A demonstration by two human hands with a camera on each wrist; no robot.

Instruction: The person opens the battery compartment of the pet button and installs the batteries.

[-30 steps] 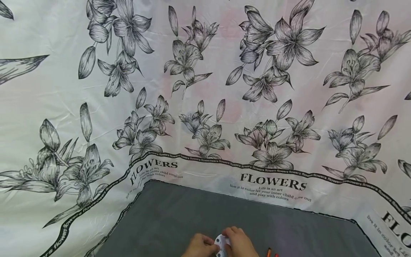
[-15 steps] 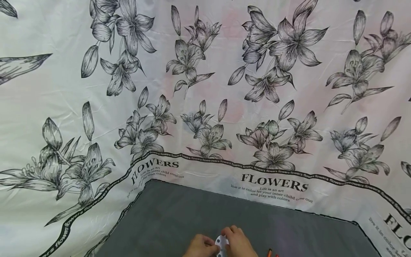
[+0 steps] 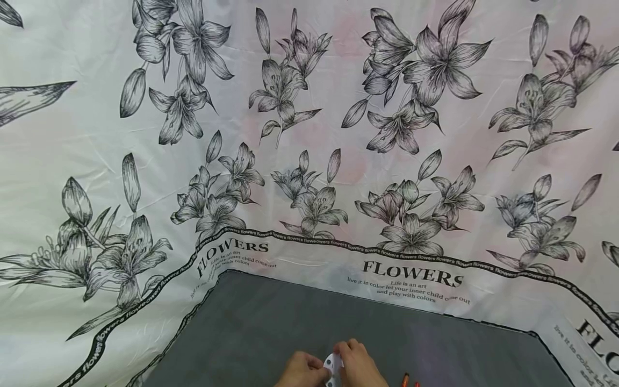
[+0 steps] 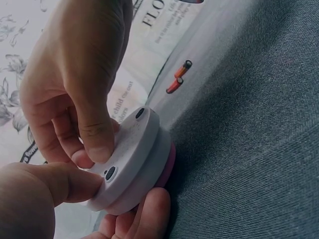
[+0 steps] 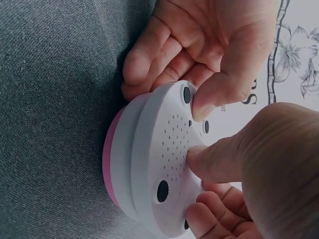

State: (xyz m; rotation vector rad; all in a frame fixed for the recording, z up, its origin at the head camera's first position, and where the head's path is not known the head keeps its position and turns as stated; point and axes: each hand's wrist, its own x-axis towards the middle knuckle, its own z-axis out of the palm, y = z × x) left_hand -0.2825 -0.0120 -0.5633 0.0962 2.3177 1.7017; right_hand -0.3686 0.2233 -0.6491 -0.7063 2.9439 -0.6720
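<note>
A round white device point(image 3: 331, 371) is held on edge between both hands near the bottom of the head view. In the right wrist view, its face has a patch of small holes and black oval feet, and the opposite side of the device point(image 5: 142, 149) is rimmed in pink. My left hand point(image 3: 304, 370) grips one edge, thumb on the perforated face and fingers behind; its thumb point(image 4: 75, 183) shows in the left wrist view. My right hand point(image 3: 360, 365) holds the other side, with its thumb point(image 5: 214, 162) pressed on the holes and fingers curled at the rim.
Two orange-red batteries point(image 4: 183, 68) lie on the dark grey tabletop point(image 3: 271, 322), right of the hands. White cloth point(image 3: 309, 258) printed with black lilies and "FLOWERS" surrounds the grey area. Blue-grey ribbed fabric point(image 4: 259, 149) fills the right of the left wrist view.
</note>
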